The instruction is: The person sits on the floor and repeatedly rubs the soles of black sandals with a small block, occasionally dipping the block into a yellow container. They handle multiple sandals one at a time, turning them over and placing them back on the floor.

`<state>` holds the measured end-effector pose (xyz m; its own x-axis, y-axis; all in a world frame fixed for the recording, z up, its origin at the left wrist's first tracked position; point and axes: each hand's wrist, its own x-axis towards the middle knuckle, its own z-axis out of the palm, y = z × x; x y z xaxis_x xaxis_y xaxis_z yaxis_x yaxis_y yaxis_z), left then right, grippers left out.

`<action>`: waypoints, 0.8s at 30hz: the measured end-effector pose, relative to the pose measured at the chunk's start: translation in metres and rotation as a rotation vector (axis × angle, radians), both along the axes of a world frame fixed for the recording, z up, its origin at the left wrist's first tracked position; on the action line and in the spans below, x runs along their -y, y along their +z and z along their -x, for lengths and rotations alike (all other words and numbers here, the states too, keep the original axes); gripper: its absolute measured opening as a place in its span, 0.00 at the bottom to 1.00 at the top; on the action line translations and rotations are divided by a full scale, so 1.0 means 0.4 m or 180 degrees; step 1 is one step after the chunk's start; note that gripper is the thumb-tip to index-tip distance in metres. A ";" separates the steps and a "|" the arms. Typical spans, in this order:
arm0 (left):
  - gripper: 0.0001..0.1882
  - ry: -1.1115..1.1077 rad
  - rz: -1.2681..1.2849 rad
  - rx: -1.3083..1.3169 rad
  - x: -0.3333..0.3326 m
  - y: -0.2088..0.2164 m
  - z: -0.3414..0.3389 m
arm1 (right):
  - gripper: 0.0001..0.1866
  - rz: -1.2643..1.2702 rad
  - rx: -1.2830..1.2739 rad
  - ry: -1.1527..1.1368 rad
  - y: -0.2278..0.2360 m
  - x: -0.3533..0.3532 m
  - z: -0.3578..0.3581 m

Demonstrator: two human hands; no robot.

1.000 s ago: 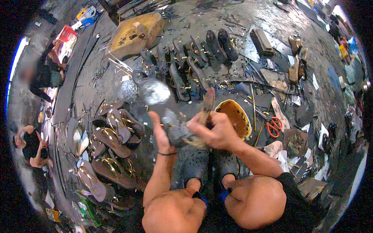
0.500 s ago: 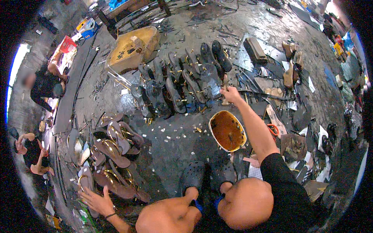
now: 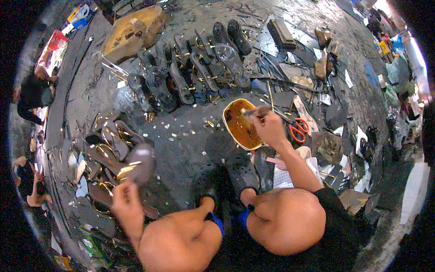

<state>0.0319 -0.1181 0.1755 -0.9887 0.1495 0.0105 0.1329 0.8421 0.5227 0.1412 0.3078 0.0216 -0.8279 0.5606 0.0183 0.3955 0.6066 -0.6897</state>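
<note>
In my left hand (image 3: 127, 201), blurred by motion, is a brown sandal (image 3: 141, 163) with a gold strap, raised over a pile of similar sandals (image 3: 102, 156). My right hand (image 3: 268, 129) is closed around a brush (image 3: 247, 112), its end dipping over an oval tub (image 3: 245, 148) with a pale rim and brown, sticky-looking contents. Whether the brush touches the contents is hard to make out. Beyond the tub, several dark sandals (image 3: 203, 75) lie in rows on the floor.
Orange-handled scissors (image 3: 299, 130) lie right of the tub. A yellowish block (image 3: 133, 34) stands far left, a dark block (image 3: 281, 32) far right. Wooden shoe lasts (image 3: 321, 63) and scraps litter the right side. Two other people (image 3: 34, 93) sit at the far left.
My right hand has come back from the sandal rows to the tub with the brush. My left hand, spread out before, has closed on a sandal and lifted it. The view has shifted.
</note>
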 end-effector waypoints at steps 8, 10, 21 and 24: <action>0.32 -0.1496 -0.0563 0.1182 -0.090 -0.525 -0.113 | 0.22 0.0453 0.1670 0.1042 0.127 -0.027 -0.190; 0.37 -0.1955 -0.0388 0.1038 -0.127 -0.567 -0.080 | 0.24 0.1748 0.1285 0.0718 0.138 -0.049 -0.181; 0.23 0.0432 -0.4813 0.3114 -0.366 -0.370 0.088 | 0.14 0.2366 -0.1282 0.0453 0.241 0.240 0.190; 0.21 0.0187 -0.5242 0.3401 -0.366 -0.342 0.098 | 0.11 0.0715 -0.1542 0.1083 0.199 0.274 0.252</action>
